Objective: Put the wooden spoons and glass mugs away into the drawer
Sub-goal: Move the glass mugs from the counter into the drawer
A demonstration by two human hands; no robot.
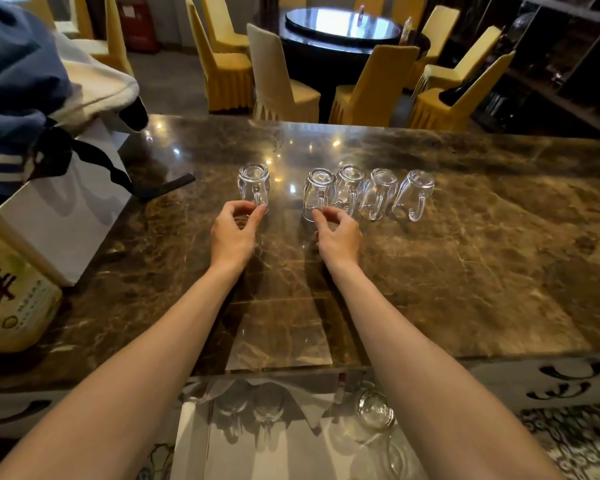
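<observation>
Clear glass mugs (253,183) – glossy brown marble counter (465,271)

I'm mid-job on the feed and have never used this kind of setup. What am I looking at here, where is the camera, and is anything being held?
There is no machine: these are a person's two bare arms, filmed by one wide-angle camera on their head, looking forward and down. On the brown marble counter five clear glass mugs stand upside down in a row. The left hand pinches at the handle of the leftmost mug, which stands apart. The right hand has its fingers at the handle of the second mug. Neither mug looks lifted yet. Below the counter edge an open drawer already holds glassware. A white bag sits on the left. No wooden spoons are visible.
</observation>
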